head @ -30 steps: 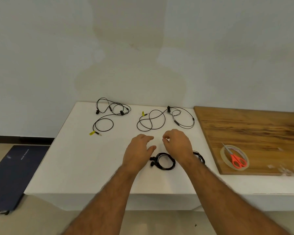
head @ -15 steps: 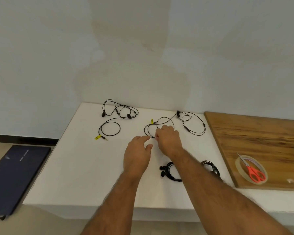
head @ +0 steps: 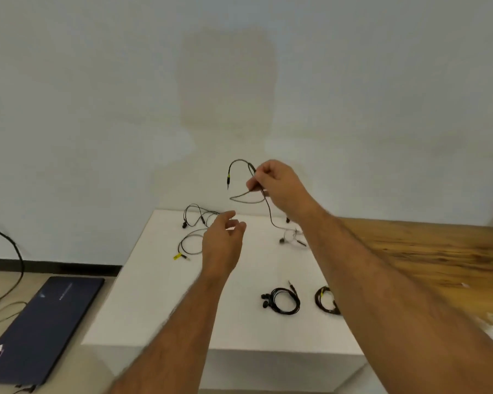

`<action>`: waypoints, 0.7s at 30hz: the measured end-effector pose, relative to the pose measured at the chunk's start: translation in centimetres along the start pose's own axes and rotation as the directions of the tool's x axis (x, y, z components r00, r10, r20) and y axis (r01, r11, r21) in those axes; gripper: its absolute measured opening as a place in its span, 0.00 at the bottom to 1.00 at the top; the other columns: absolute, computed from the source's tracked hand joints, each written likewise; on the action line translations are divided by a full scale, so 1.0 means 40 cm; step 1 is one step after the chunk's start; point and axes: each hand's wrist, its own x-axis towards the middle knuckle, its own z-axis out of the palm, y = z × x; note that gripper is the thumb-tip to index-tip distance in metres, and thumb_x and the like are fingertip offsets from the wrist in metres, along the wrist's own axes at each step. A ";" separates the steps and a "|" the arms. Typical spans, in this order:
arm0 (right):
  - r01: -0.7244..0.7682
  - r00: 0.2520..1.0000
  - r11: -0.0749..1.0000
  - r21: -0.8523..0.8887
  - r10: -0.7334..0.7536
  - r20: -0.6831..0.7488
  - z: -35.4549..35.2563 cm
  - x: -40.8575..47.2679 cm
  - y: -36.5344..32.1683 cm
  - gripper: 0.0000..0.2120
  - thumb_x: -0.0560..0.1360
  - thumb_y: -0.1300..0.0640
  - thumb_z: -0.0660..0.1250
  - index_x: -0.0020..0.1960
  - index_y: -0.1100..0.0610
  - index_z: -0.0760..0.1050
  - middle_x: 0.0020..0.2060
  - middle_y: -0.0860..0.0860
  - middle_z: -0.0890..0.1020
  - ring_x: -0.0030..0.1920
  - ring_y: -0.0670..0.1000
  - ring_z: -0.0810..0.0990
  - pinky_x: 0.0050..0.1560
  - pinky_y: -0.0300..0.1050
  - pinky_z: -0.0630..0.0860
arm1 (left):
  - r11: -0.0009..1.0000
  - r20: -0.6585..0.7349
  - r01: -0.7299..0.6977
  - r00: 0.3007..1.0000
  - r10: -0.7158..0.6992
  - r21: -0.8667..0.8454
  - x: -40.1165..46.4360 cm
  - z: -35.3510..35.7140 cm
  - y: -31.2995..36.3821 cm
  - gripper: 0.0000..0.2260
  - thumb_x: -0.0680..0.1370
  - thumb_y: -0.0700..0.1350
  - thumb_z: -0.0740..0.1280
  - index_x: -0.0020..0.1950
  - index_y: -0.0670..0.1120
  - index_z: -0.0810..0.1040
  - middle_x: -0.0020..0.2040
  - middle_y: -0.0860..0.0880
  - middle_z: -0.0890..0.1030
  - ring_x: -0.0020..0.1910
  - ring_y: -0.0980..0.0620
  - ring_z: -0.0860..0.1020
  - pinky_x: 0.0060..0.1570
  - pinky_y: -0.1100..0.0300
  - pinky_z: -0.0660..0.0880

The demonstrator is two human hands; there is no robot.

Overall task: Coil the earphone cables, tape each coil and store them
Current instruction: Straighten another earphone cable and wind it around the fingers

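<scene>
You face a white table set against a pale wall, with a wooden board lying along its right side. On the floor to the left lies a dark closed laptop. Near the table's front edge sit two finished black coils, side by side; the right one is partly hidden by your arm. At the far left of the table lies a loose earphone cable, untouched, its yellow-tagged plug pointing toward you. Your right hand is raised above the table's far edge, its grip pinching a second earphone cable near the plug end, while the earbuds trail on the table below. Your left hand hovers lower, fingers loosely spread, holding nothing. You seem to be starting a third coil; next, your left hand likely needs to catch the hanging strand so you can wind even loops.
</scene>
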 end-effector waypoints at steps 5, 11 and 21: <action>0.114 0.992 0.979 0.169 -0.121 0.033 -0.080 -0.023 -0.266 0.06 0.82 0.61 0.59 0.47 0.56 0.72 0.42 0.53 0.85 0.42 0.49 0.84 0.46 0.46 0.78 | 0.993 0.055 -0.116 0.992 0.114 0.020 -0.010 -0.060 0.213 0.23 0.76 0.49 0.70 0.70 0.53 0.70 0.60 0.55 0.75 0.46 0.62 0.79 0.55 0.49 0.79; 0.156 0.983 0.907 0.392 -0.182 0.030 -0.155 -0.095 -0.497 0.07 0.83 0.60 0.58 0.47 0.56 0.71 0.43 0.54 0.84 0.45 0.54 0.84 0.44 0.51 0.80 | 0.951 0.121 -0.292 0.953 0.279 0.105 -0.077 -0.073 0.402 0.24 0.74 0.51 0.72 0.69 0.53 0.70 0.59 0.55 0.75 0.47 0.57 0.80 0.55 0.52 0.78; 0.198 0.972 0.825 0.529 -0.233 0.001 -0.239 -0.202 -0.716 0.08 0.84 0.60 0.57 0.47 0.57 0.70 0.42 0.55 0.84 0.44 0.55 0.84 0.42 0.51 0.81 | 0.960 0.007 -0.280 0.960 0.280 -0.019 -0.132 -0.150 0.526 0.14 0.77 0.44 0.69 0.61 0.45 0.73 0.47 0.48 0.80 0.36 0.53 0.82 0.29 0.63 0.76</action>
